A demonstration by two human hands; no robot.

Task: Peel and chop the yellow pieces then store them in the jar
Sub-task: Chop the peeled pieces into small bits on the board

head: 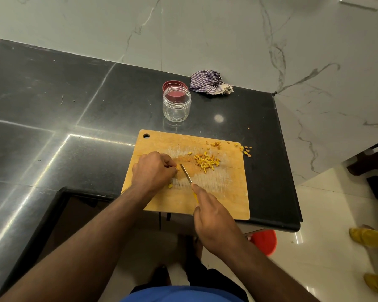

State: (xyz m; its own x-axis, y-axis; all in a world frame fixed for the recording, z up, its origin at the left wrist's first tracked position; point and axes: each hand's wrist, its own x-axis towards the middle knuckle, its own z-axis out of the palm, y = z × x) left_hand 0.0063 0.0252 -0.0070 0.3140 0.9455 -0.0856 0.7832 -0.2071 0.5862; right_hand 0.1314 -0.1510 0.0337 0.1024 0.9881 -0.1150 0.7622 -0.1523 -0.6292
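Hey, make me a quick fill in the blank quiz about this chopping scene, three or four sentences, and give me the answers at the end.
1. The right hand holds a ____ with a yellow handle.
2. The clear jar on the counter is ____ inside.
3. The pile of chopped yellow pieces lies on the wooden ____.
4. The red lid sits behind the jar, next to a checked ____.

Answers: knife; empty; cutting board; cloth

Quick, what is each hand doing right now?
Left hand: closed, pinching a small yellow piece on the cutting board.
Right hand: closed around a knife.
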